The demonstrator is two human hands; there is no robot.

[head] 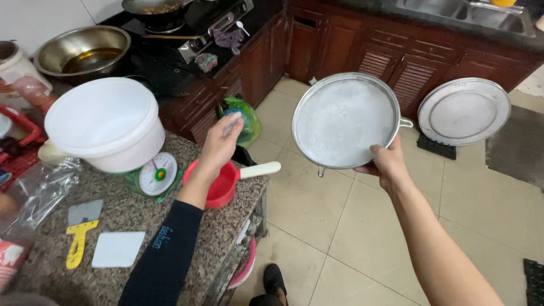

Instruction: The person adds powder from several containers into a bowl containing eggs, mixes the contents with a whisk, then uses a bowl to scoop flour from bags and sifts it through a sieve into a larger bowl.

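Right hand (387,163) grips one round metal tray (344,120) by its rim, held tilted over the floor; left hand (222,140) pinches one small white object, identity unclear, above one red ladle (224,184); second tray (463,110) leans on cabinets; one white bucket (105,123) on one scale (154,174).

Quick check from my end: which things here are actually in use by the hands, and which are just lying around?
In use:
- round metal tray coated white, held by right hand
- small pale item, unclear, in left hand
- red scoop below left hand

Lying about:
- white tub on green scale
- yellow scraper
- white card
- second tray against cabinets
- steel bowl
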